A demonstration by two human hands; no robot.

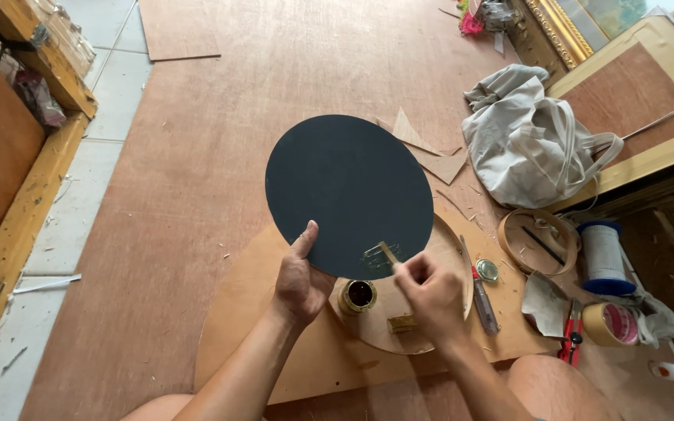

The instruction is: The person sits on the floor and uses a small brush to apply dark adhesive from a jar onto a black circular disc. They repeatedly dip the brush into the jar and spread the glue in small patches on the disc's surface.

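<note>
Dark disc [349,191]: round, matt black, tilted up toward the camera above a wooden round board [438,312].
Left hand [299,282]: closed on the disc's lower edge, thumb on its face, steadying it.
Right hand [431,296]: pinching a small brush [388,252], tip on glossy strokes near the rim.
Open jar [359,295]: just below, within dipping reach.
Beside: utility knife [483,300], tape roll [611,323].
</note>
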